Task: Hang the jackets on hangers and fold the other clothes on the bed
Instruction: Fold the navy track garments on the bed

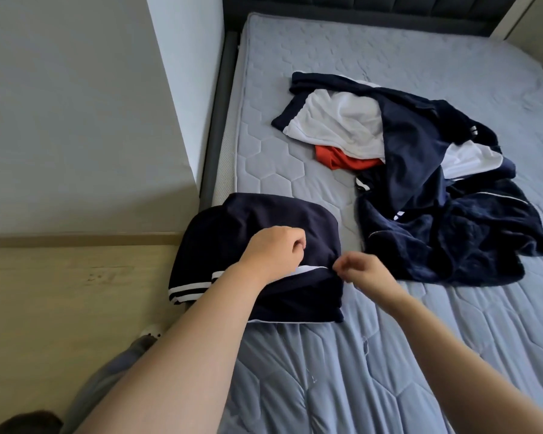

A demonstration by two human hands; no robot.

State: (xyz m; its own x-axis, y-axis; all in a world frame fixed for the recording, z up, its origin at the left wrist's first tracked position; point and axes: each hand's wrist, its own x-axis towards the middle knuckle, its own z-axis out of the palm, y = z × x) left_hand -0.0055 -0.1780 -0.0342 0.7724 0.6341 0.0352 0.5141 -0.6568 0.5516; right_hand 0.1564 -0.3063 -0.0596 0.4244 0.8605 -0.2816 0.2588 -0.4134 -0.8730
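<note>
A folded navy garment (pixel 264 220) with white stripes at its cuff lies at the near left corner of the bed (pixel 295 170), its left part hanging over the edge. My left hand (pixel 273 249) rests on top of it with fingers curled into the cloth. My right hand (pixel 362 270) pinches its right edge near a white trim. Farther back lies a heap of clothes: a navy and white jacket (pixel 342 120), an orange piece (pixel 342 159) under it, and a dark navy fleecy garment (pixel 452 239).
The mattress has a grey quilted hexagon cover and a dark padded headboard (pixel 373 7). A white wall (pixel 76 120) and pale wooden floor (pixel 60 292) lie to the left. My legs and a slipper (pixel 151 332) stand beside the bed.
</note>
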